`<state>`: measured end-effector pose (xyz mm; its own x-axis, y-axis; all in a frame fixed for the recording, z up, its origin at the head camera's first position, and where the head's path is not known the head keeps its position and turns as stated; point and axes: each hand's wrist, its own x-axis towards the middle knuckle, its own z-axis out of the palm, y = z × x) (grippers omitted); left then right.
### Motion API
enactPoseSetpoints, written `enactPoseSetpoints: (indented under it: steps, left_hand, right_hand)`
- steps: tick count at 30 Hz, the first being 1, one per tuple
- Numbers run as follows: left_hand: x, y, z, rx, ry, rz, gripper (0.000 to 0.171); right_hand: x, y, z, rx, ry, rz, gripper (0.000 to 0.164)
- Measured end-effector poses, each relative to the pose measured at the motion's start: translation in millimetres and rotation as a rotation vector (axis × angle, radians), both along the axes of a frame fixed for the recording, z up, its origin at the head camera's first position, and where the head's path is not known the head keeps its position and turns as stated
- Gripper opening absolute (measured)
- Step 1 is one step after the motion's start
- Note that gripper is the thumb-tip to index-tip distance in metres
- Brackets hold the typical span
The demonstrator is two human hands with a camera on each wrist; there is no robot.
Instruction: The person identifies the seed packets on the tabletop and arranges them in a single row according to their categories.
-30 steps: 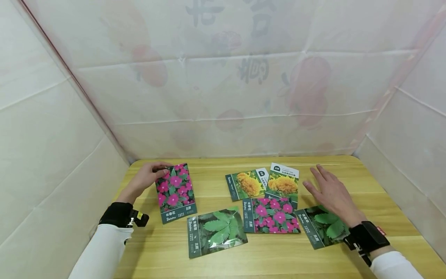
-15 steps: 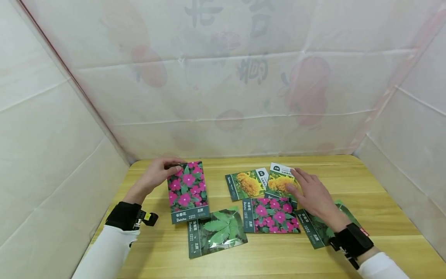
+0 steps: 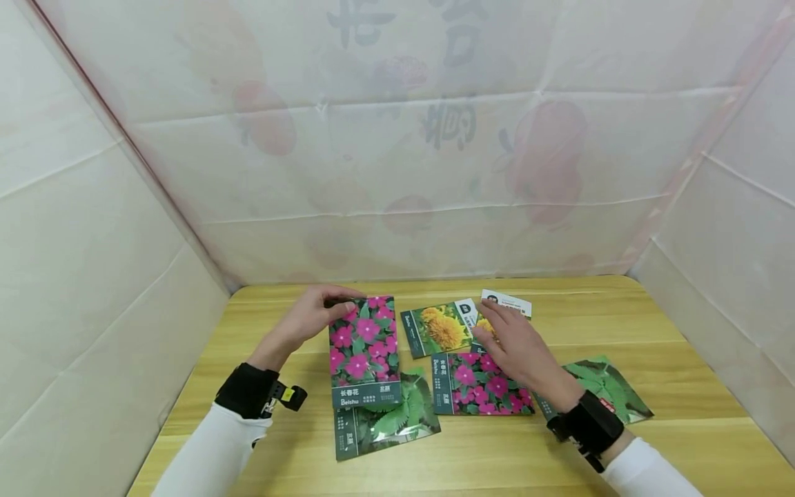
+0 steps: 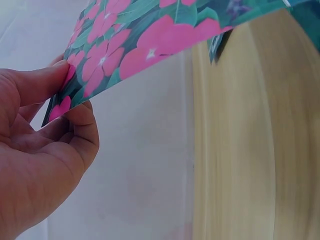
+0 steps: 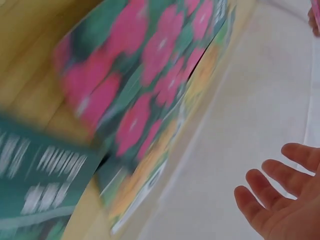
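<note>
My left hand (image 3: pixel 313 316) pinches the top left corner of a seed packet with pink flowers (image 3: pixel 366 342), thumb on its front. In the left wrist view the pink-flowered packet (image 4: pixel 150 42) hangs tilted, fingers curled behind it. In the head view it overlaps a green-leaf seed packet (image 3: pixel 410 431) on the table. Fingers extended, my right hand (image 3: pixel 518 348) hovers over a second pink-flowered packet (image 3: pixel 475 390) and an upright yellow-flowered packet (image 3: pixel 509 301), hiding part of each. Its fingers (image 5: pixel 265 197) hold nothing in the right wrist view.
Another yellow-flowered packet (image 3: pixel 442 328) lies on its side, touching the upright one. A second green-leaf packet (image 3: pixel 611 386) lies at the right, partly under my right forearm. White fabric walls (image 3: pixel 397 241) enclose the wooden table (image 3: pixel 279 455) at the back and sides.
My left hand has carried the pink-flowered packet rightward, over the left green-leaf packet. My right hand has moved left, from beside the yellow-flowered packets to above them, uncovering more of the right green-leaf packet.
</note>
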<state>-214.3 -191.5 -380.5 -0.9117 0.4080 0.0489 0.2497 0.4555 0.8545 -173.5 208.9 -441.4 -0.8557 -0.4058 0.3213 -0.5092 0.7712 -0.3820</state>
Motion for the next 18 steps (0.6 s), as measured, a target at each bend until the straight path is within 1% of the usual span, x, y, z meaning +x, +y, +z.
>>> enactPoseSetpoints:
  steps: [5, 8, 12, 15, 18]
  left_hand:
    - [3.7, 17, -0.1, 0.015, -0.009, -0.021, 0.029]
    - [4.5, 26, -0.4, 0.022, -0.006, -0.035, 0.028]
    - [5.4, 36, -1.1, 0.021, 0.008, -0.043, 0.027]
    - [5.6, 41, -2.5, 0.016, 0.020, -0.047, 0.027]
    - [5.3, 45, -5.1, 0.022, 0.026, -0.049, 0.026]
  right_hand:
    - [4.3, -26, 1.7, -0.058, -0.009, 0.040, 0.053]
    - [6.8, -40, -0.1, -0.118, -0.072, 0.038, 0.055]
    - [9.0, -56, -1.1, -0.230, -0.142, 0.037, 0.052]
    - [9.9, -66, -0.1, -0.321, -0.188, 0.059, 0.051]
    - [11.6, -73, 0.7, -0.406, -0.263, 0.068, 0.051]
